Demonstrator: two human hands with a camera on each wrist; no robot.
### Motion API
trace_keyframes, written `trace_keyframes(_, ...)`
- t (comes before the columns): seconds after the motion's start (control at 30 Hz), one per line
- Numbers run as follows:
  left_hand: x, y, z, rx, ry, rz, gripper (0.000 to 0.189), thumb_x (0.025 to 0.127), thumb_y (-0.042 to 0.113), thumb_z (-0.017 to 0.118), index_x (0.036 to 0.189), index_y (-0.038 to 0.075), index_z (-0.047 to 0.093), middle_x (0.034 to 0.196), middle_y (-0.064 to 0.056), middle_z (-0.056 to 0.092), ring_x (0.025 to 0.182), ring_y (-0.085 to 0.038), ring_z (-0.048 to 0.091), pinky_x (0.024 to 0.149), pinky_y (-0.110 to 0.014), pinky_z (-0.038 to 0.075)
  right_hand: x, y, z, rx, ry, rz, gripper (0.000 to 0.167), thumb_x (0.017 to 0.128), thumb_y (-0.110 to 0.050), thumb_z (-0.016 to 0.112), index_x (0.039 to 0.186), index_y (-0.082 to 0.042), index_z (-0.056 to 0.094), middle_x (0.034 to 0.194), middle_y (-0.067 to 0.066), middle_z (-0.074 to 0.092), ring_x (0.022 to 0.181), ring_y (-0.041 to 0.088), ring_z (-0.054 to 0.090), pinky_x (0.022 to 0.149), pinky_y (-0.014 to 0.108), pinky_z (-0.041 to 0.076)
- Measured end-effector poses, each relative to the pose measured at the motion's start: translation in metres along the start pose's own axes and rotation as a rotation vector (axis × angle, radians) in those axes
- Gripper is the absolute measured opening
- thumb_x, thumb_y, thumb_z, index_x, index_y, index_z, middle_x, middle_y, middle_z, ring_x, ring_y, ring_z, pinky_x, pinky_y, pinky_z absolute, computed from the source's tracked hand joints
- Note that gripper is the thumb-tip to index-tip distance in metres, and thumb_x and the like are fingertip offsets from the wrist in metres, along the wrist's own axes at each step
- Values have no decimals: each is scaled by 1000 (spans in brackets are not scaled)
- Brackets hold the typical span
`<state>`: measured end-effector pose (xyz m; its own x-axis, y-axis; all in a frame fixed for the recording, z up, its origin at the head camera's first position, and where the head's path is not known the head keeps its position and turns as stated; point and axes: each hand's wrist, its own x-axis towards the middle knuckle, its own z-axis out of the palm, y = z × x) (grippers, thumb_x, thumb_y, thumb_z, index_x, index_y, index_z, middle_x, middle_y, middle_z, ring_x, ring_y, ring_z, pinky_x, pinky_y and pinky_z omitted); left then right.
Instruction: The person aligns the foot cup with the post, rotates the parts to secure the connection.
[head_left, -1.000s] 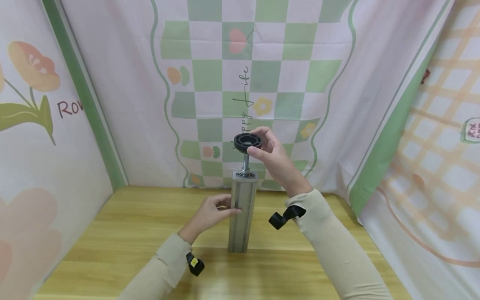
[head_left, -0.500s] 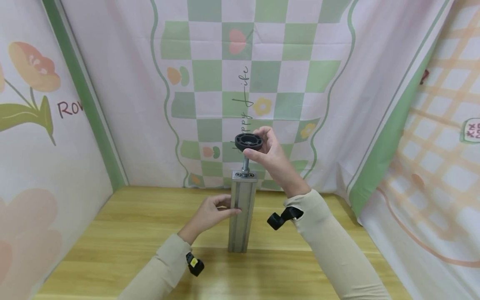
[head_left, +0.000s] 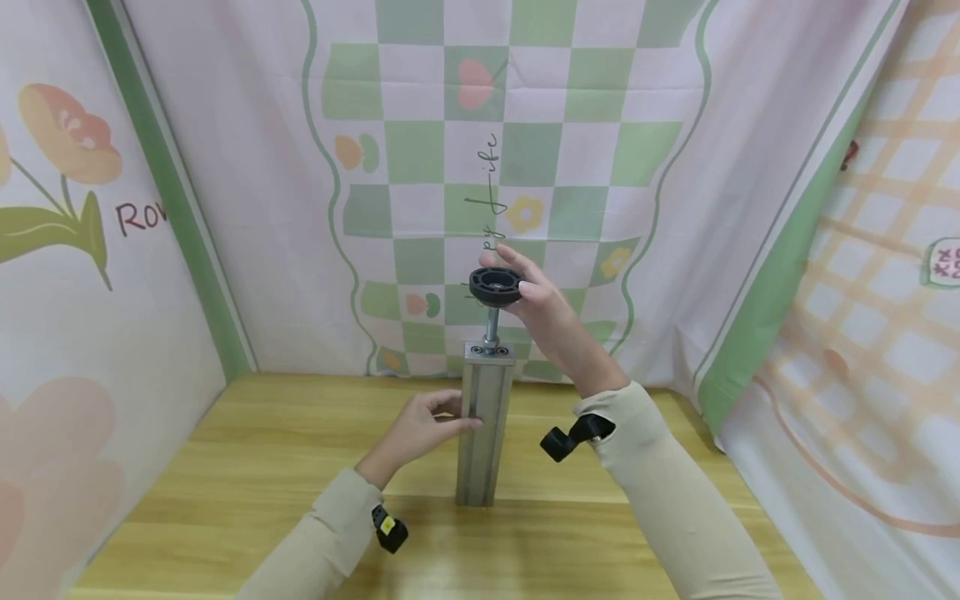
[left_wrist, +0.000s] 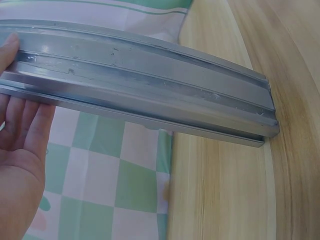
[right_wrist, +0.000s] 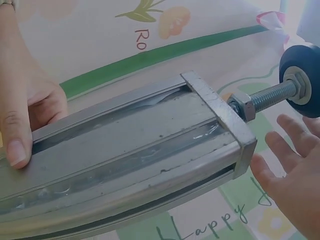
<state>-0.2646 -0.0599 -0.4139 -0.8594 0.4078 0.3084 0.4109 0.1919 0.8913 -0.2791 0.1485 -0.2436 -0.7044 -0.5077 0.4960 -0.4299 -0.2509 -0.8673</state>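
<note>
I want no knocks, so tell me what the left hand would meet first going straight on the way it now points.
The metal post, most likely: the left hand has its thumb on it, though the palm's distance is hard to judge.

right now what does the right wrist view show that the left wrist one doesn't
Only the right wrist view: the black foot, bolt, nut, end plate and right hand.
Only the left wrist view: the bottom end of the post, at the table.
Both: the post, left hand and checked cloth.
</note>
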Motion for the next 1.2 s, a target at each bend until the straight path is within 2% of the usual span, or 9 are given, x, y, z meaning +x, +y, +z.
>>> trace_keyframes(0.07,0,0,0,3,-1,-2,25,87,35,80,107,22,74,94,4,72,94,-15,69,85,-34,56,-1,2,-2,32,-17,11,110,85,-56,70,159,-1,11,161,24,23,145,39,28,119,53,13)
trace_keyframes(0.23,0,0,0,1,-5,-7,25,87,35,80,107,22,74,94,4,72,95,-15,69,85,-34,56,-7,7,-6,49,-94,-19,87,97,-47,54,160,-8,9,161,22,23,145,34,30,118,57,14)
trace_keyframes(0.37,0,0,0,1,-7,-10,26,87,35,80,108,21,74,95,4,72,95,-15,69,85,-34,56,-9,9,-7,58,-113,-34,81,99,-44,50,161,-12,9,162,21,23,144,31,32,117,58,15)
trace_keyframes(0.57,0,0,-1,2,-5,-10,27,87,34,80,110,21,74,96,4,72,96,-15,69,86,-34,56,-8,12,-6,63,-88,-15,75,100,-37,48,160,-6,15,158,15,34,143,28,34,116,57,17)
trace_keyframes(0.73,0,-1,0,-4,-4,-11,28,87,33,80,111,21,74,96,4,72,95,-15,69,86,-34,56,-7,13,-5,53,-68,-27,74,99,-34,50,157,0,20,148,9,47,139,26,39,115,55,23)
trace_keyframes(0.97,0,-1,0,-9,-6,-1,26,87,31,81,110,19,74,95,3,72,94,-16,69,86,-34,56,-9,9,-3,41,-24,-1,70,94,-27,54,152,-1,27,145,16,45,132,27,46,112,46,30)
trace_keyframes(1.2,0,-1,0,-11,-11,8,26,88,30,80,110,18,74,96,3,72,94,-16,69,87,-33,56,-11,6,-3,-38,57,26,50,94,-17,56,139,-9,36,140,15,51,126,26,51,111,39,35)
